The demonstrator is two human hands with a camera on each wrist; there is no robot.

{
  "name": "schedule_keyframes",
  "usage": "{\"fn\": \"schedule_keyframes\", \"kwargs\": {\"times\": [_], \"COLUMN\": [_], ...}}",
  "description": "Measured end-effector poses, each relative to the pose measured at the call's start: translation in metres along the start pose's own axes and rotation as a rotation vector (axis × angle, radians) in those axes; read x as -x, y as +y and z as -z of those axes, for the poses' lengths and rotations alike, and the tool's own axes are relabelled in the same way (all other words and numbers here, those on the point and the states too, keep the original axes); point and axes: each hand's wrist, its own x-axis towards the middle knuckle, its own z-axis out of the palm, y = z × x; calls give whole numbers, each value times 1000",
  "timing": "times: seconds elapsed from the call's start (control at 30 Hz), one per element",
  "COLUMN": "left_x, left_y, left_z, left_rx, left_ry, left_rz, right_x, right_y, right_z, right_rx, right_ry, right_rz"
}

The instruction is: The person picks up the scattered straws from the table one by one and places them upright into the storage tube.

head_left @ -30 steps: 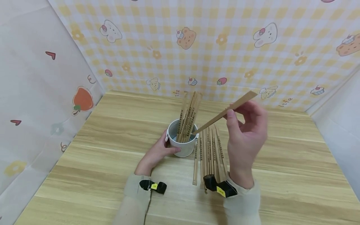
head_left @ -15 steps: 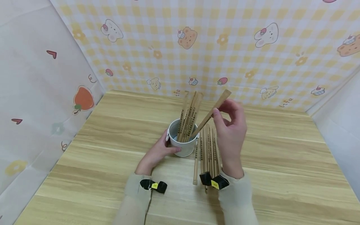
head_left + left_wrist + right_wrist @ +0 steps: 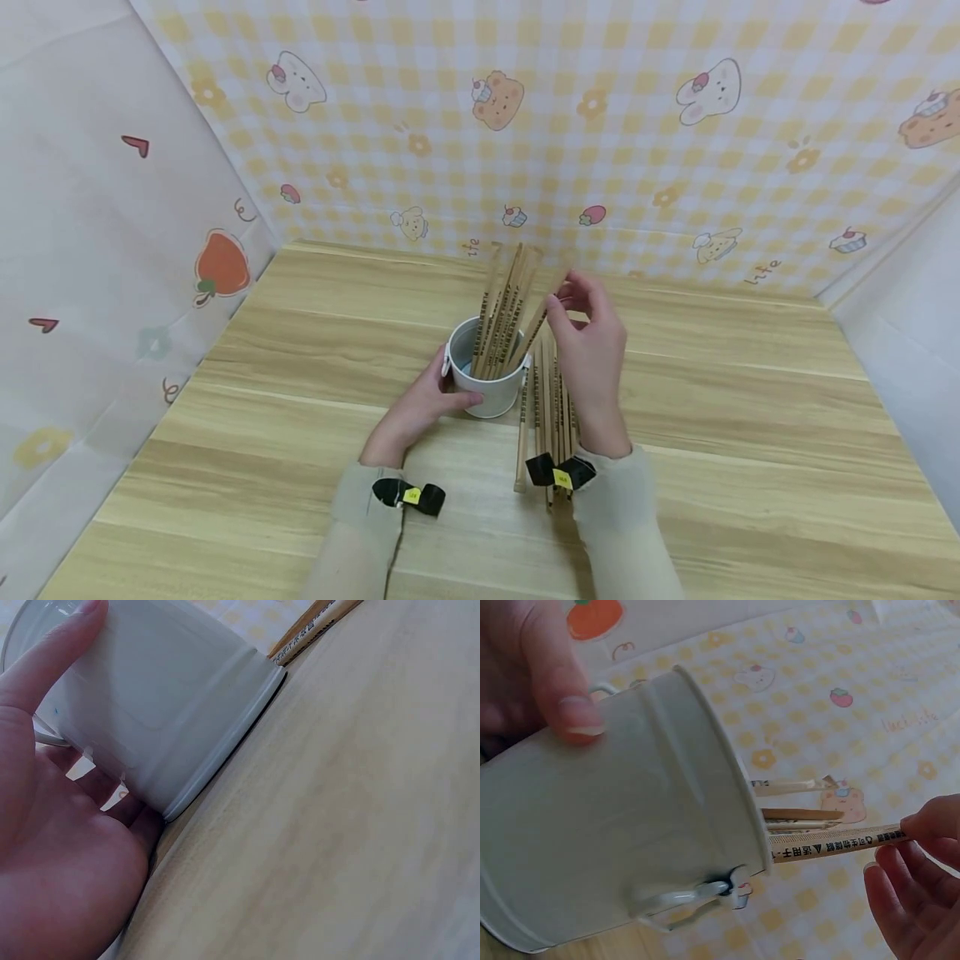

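Observation:
A small white bucket point(image 3: 502, 401) with side handle loops stands on the wooden table. My left hand point(image 3: 416, 414) grips its left side, thumb across the front and fingers behind, as the left wrist view of the bucket point(image 3: 169, 690) also shows. Several paper-wrapped straws point(image 3: 493, 329) with dark print lean upright inside it. My right hand point(image 3: 592, 354) pinches another wrapped straw point(image 3: 535, 329) near its upper end; its lower end is inside the rim at the right. In the right wrist view, this printed straw point(image 3: 832, 844) slants out of the bucket mouth between thumb and fingers.
Several more wrapped straws point(image 3: 545, 417) lie side by side on the table right of the bucket, partly covered by my right wrist. A yellow checked cloth point(image 3: 420, 92) with cartoon prints hangs behind the table point(image 3: 315, 333); a white printed sheet point(image 3: 97, 233) borders the left.
My right hand has moved left and lower, bringing the straw from a slant at the bucket's rim to a steeper lean inside it. My left hand has stayed on the bucket.

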Motion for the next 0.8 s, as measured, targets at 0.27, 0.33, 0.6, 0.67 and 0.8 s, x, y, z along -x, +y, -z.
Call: {"fn": "schedule_keyframes", "kwargs": {"times": [0.27, 0.33, 0.6, 0.67, 0.8], "left_x": [-8, -8, -5, -3, -3], "left_y": [-24, -25, -15, -10, -7], "left_z": [6, 6, 4, 3, 2], "left_rx": [3, -1, -3, 0, -9], "left_ry": [5, 3, 10, 8, 10], "left_rz": [-15, -21, 8, 10, 8], "right_x": [0, 1, 1, 1, 2], "right_y": [15, 17, 25, 28, 32], "right_z": [-9, -11, -18, -19, -22], "right_rx": [40, 59, 107, 113, 130], "right_ry": [-53, -69, -114, -125, -158], "right_rz": [-58, -68, -71, -73, -71]}}
